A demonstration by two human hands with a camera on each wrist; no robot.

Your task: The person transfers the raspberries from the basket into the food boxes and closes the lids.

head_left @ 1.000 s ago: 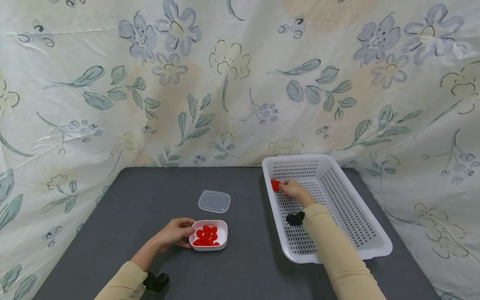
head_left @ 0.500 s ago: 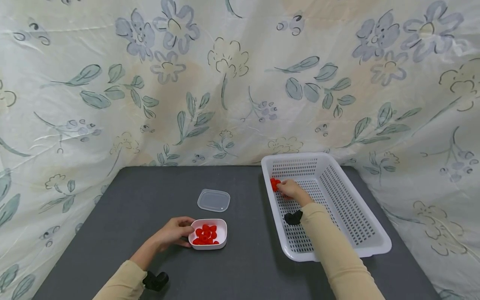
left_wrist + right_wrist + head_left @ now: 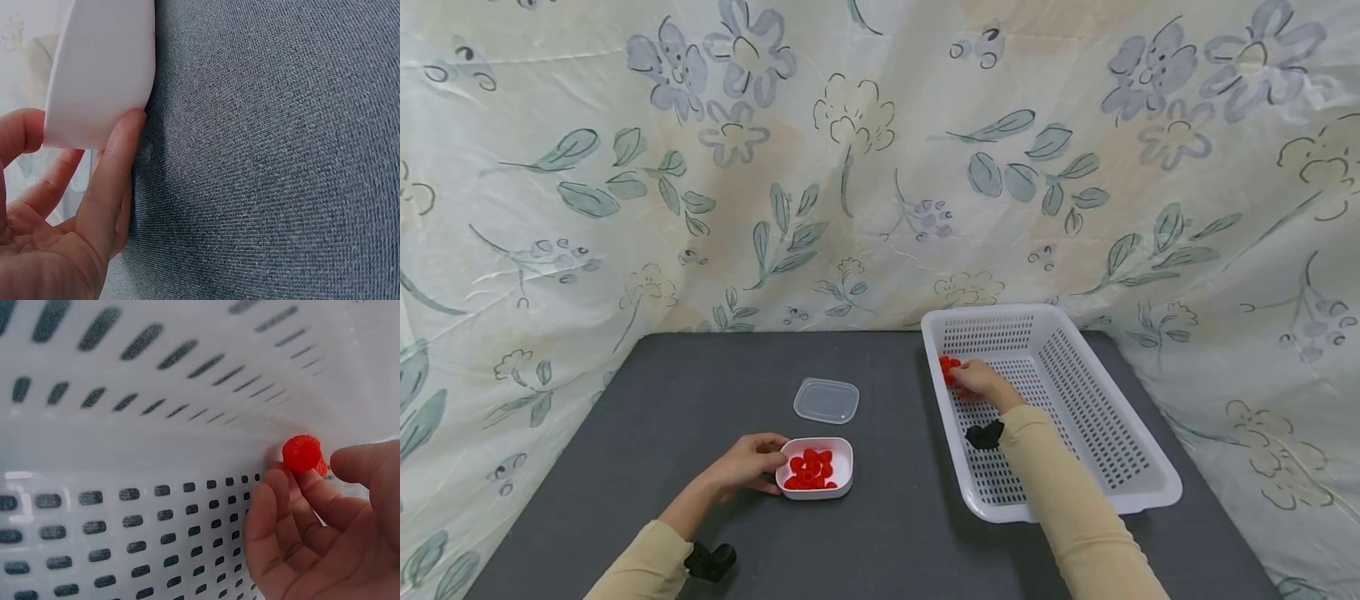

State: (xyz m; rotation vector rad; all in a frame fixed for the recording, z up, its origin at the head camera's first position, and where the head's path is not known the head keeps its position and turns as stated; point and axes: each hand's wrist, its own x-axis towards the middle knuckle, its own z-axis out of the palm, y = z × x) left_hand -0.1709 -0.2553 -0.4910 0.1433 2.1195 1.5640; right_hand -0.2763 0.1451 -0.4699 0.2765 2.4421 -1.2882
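Observation:
My left hand (image 3: 747, 467) grips the left end of a small white plastic box (image 3: 845, 492), its fingers against the outer wall (image 3: 103, 75). Several red raspberries (image 3: 808, 471) lie inside the box. Over on the right, my right hand (image 3: 981, 382) reaches into a white slotted basket (image 3: 1108, 392), at its far left corner. There a few more raspberries (image 3: 947, 367) are gathered against the side wall. In the right wrist view one raspberry (image 3: 302, 453) shows at the fingertips, and a second red piece sits between thumb and forefinger, partly hidden.
A clear plastic lid (image 3: 826, 401) lies flat on the dark grey table (image 3: 895, 542), just behind the box. The basket's raised rim (image 3: 958, 467) stands between the two hands. A floral cloth (image 3: 865, 167) hangs behind the table's far edge.
Both hands stay almost where they were, the left on the box and the right at the raspberries in the basket corner. The right fingers shift slightly. The head view drifts a little.

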